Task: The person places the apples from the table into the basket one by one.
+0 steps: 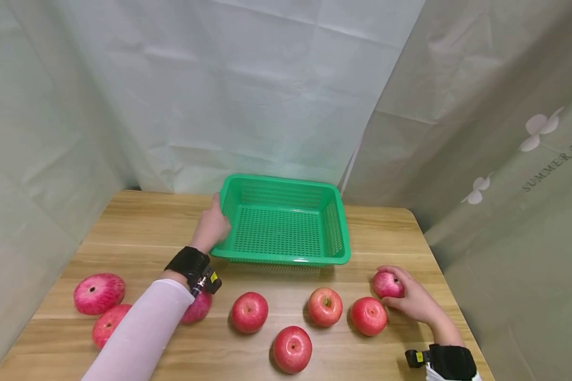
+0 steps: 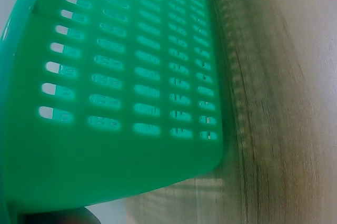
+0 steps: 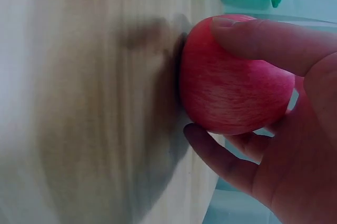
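Note:
A green plastic basket (image 1: 276, 233) with slotted walls stands at the back of the wooden table. On its left rim my left hand (image 1: 212, 225) has a grip, the fingers curled over the edge. The basket's perforated side (image 2: 121, 145) fills much of the left wrist view, where the hand is mostly hidden. At the right, my right hand (image 1: 412, 299) holds a pinkish-red apple (image 1: 387, 284). In the right wrist view its thumb lies across one side of that apple (image 3: 237, 87) and the fingers curl around the other, close over the table.
Red apples lie across the front: one (image 1: 369, 316) beside my right hand, others (image 1: 325, 307) (image 1: 292, 349) (image 1: 250, 312) in the middle. More apples (image 1: 99, 293) sit at the left, two partly hidden by my left arm. Pale curtains (image 1: 267, 106) hang behind the table (image 1: 138, 233).

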Available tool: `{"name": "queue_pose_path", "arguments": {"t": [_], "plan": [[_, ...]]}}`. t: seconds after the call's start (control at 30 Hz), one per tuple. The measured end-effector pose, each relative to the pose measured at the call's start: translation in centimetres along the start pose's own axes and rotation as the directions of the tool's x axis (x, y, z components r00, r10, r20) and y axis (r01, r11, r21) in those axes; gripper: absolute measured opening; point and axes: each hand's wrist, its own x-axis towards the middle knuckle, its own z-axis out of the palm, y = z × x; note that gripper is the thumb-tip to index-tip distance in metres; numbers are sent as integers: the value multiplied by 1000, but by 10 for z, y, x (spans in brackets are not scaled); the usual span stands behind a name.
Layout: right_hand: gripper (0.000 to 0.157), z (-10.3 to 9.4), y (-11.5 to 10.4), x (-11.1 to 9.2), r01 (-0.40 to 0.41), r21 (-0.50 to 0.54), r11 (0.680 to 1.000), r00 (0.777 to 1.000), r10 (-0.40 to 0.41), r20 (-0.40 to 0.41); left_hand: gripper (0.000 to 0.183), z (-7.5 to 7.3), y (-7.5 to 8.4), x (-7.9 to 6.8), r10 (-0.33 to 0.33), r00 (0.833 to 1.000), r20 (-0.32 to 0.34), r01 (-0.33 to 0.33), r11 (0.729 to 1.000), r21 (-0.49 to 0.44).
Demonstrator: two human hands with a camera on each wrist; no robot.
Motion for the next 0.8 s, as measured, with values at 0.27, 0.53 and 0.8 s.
{"name": "queue_pose_path", "arguments": {"t": [0.27, 0.53, 0.8], "plan": [[72, -11, -11, 7, 49, -23, 999, 999, -49, -1, 81, 0, 0, -1, 1, 1000, -2, -1, 1000, 14], [71, -30, -30, 23, 145, -55, 988, 989, -147, -36, 82, -1, 1, -1, -10, 1000, -9, 10, 1000, 5], [72, -35, -47, 36, 142, -59, 988, 989, -144, -22, 80, 0, 1, -1, 7, 1000, -19, -7, 1000, 21]]}}
